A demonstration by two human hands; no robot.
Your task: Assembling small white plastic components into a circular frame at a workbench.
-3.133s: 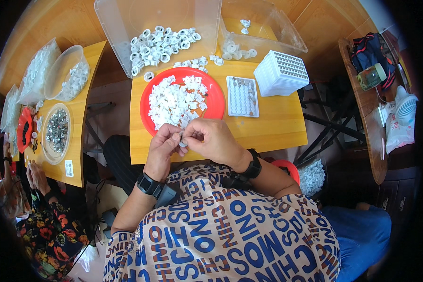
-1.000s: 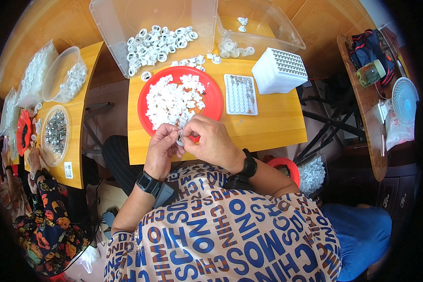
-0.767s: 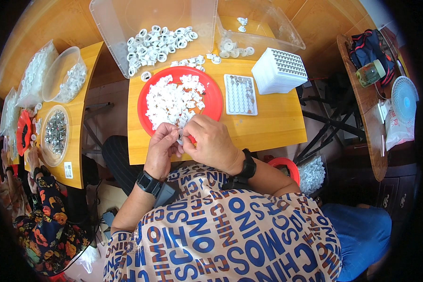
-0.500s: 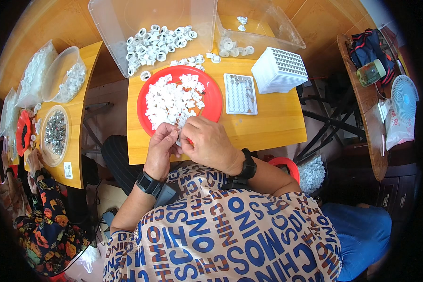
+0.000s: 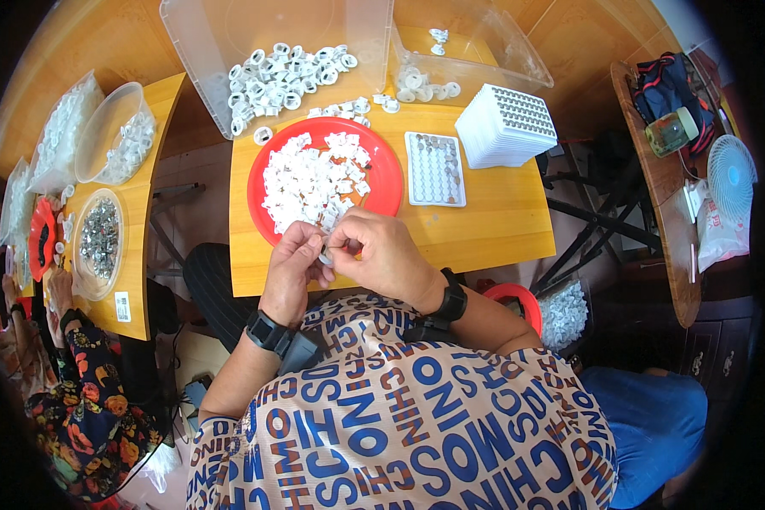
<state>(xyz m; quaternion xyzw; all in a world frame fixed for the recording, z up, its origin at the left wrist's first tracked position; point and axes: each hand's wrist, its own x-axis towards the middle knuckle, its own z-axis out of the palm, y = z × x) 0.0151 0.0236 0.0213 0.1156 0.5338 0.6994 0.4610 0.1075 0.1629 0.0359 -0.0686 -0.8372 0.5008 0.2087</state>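
Both my hands meet over the near rim of a red plate (image 5: 388, 183) heaped with small white plastic parts (image 5: 310, 178). My left hand (image 5: 293, 262) is closed in a pinch around a small white round part with a dark middle (image 5: 325, 252), mostly covered by fingers. Against that same part, the fingertips of my right hand (image 5: 374, 255) are pressed together; whatever they pinch is too small to make out. Right of the plate lies a white tray (image 5: 425, 194) with round pockets, some filled with small metallic discs (image 5: 449, 161).
A stack of white trays (image 5: 497, 132) stands at the back right. Behind the plate, a clear bin (image 5: 204, 51) holds white round parts (image 5: 289, 76); another clear bin (image 5: 518, 59) is beside it. At the left table, another person's hand (image 5: 59, 293) is near a bowl of metal parts (image 5: 102, 242).
My right hand has turned slightly and its fingertips have shifted a little at the small part. My left hand stays nearly in place.
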